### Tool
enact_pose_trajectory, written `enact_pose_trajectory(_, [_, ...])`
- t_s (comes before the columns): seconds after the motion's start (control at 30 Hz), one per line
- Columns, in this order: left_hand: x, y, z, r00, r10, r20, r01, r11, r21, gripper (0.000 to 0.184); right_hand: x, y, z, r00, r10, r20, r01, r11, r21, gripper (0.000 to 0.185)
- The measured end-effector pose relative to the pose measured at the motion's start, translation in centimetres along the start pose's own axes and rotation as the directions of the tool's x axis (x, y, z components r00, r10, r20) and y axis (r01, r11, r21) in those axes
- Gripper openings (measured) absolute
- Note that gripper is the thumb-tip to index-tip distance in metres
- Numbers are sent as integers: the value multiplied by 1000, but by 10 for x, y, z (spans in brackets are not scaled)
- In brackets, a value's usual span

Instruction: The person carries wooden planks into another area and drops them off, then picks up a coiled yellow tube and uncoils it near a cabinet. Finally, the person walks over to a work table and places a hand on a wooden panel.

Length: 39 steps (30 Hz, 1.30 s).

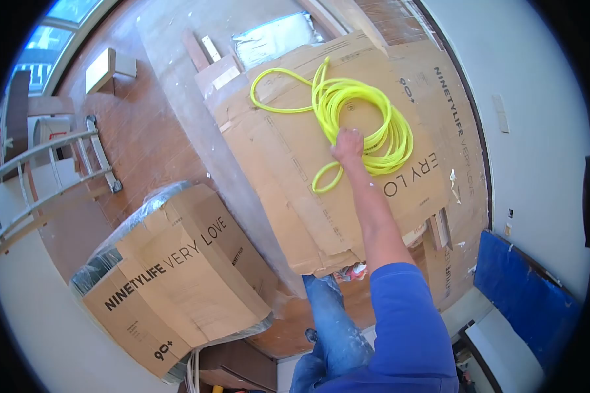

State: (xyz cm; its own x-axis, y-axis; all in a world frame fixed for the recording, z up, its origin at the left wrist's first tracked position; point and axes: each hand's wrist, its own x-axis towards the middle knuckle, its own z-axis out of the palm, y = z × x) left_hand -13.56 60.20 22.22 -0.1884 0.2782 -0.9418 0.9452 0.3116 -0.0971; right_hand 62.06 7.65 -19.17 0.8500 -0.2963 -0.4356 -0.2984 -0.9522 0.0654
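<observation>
A coiled neon-yellow hose (398, 131) lies on a big flattened cardboard sheet (255, 150). My right hand (349, 144) reaches in at the lower left side of the coil, its fingers closed around some of the strands. One loose loop spreads out to the upper left, and a smaller one sticks out just below the hand. A short hose end points up at the top of the coil. My left hand is out of the frame.
At the lower left stands a wrapped item covered with a cardboard box (190, 262). An aluminium ladder (52, 164) is at the far left. A silvery package (275, 39) lies beyond the cardboard. A blue panel (524, 295) leans near the right wall.
</observation>
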Motion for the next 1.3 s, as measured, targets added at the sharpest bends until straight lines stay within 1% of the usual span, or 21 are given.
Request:
enact_pose_trajectory(0.03, [-2, 8, -5, 1000, 4, -5, -4, 1000, 17, 56, -8, 6, 1, 999, -27, 34, 28, 999, -21, 45])
enact_pose_trajectory(0.1, [-14, 45, 3, 1000, 16, -18, -15, 999, 50, 61, -34, 19, -2, 972, -73, 222, 78, 997, -17, 30])
enact_pose_trajectory(0.17, [-9, 64, 9, 996, 85, -39, -84, 996, 18, 55, -68, 33, -10, 928, -106, 356, 98, 994, 42, 24])
enact_pose_trajectory(0.23, [-5, 75, 14, 988, 147, -55, -148, 989, -13, 49, -110, 48, 0, 963, -106, 250, 78, 990, 119, 27])
enact_pose_trajectory(0.27, [-12, 84, 21, 976, 219, -8, -219, 976, -14, 49, -129, 56, 4, 976, -101, 194, 71, 985, 155, 28])
enact_pose_trajectory(0.37, [4, 90, 19, 955, 290, 54, -292, 956, 28, 47, -189, 82, -13, 972, -116, 205, 42, 942, 334, 29])
enact_pose_trajectory(0.47, [12, 102, 30, 932, 350, 91, -358, 928, 98, 50, -251, 110, -26, 977, -195, 82, 154, 921, 358, 31])
enact_pose_trajectory(0.53, [29, 112, 34, 929, 349, 125, -369, 905, 210, 52, -297, 123, -37, 979, -189, -81, 205, 862, 464, 34])
enact_pose_trajectory(0.57, [42, 119, 37, 904, 387, 184, -422, 877, 229, 53, -320, 127, -42, 970, -178, -163, 237, 827, 510, 35])
enact_pose_trajectory(0.6, [52, 123, 42, 872, 424, 246, -478, 844, 241, 53, -342, 132, -50, 969, -167, -181, 240, 805, 543, 38])
enact_pose_trajectory(0.67, [36, 145, 73, 833, 490, 256, -550, 784, 289, 51, -392, 140, -64, 967, -141, -212, 244, 753, 611, 43])
enact_pose_trajectory(0.73, [47, 159, 90, 727, 576, 373, -675, 699, 236, 48, -448, 150, -98, 959, -70, -273, 242, 703, 669, 48])
enact_pose_trajectory(0.87, [24, 180, 136, 587, 586, 559, -809, 419, 411, 49, -584, 173, -137, 910, 62, -410, 286, 624, 727, 52])
enact_pose_trajectory(0.93, [29, 178, 160, 476, 611, 633, -880, 330, 343, 49, -637, 180, -167, 886, 113, -449, 326, 536, 779, 49])
enact_pose_trajectory(1.0, [4, 174, 191, 323, 587, 742, -946, 205, 250, 48, -707, 190, -203, 905, 165, -392, 304, 394, 867, 44])
enact_pose_trajectory(1.07, [-42, 169, 225, 398, 444, 803, -917, 163, 364, 46, -775, 206, -223, 927, 240, -289, 227, 253, 940, 37])
enact_pose_trajectory(1.1, [-47, 160, 242, 299, 417, 858, -951, 59, 303, 45, -800, 218, -231, 928, 286, -239, 191, 185, 964, 34])
enact_pose_trajectory(1.13, [-48, 154, 260, 197, 372, 907, -972, -46, 230, 44, -823, 228, -240, 901, 311, -303, 256, 183, 949, 34])
enact_pose_trajectory(1.23, [-50, 128, 309, 149, 174, 973, -980, -107, 169, 43, -900, 254, -255, 803, 397, -445, 409, 177, 895, 37])
enact_pose_trajectory(1.27, [-86, 117, 317, 168, 114, 979, -972, -149, 184, 43, -923, 262, -260, 760, 427, -490, 460, 180, 869, 37])
enact_pose_trajectory(1.3, [-92, 104, 328, 74, 100, 992, -982, -166, 90, 42, -943, 273, -264, 704, 459, -542, 515, 196, 835, 37])
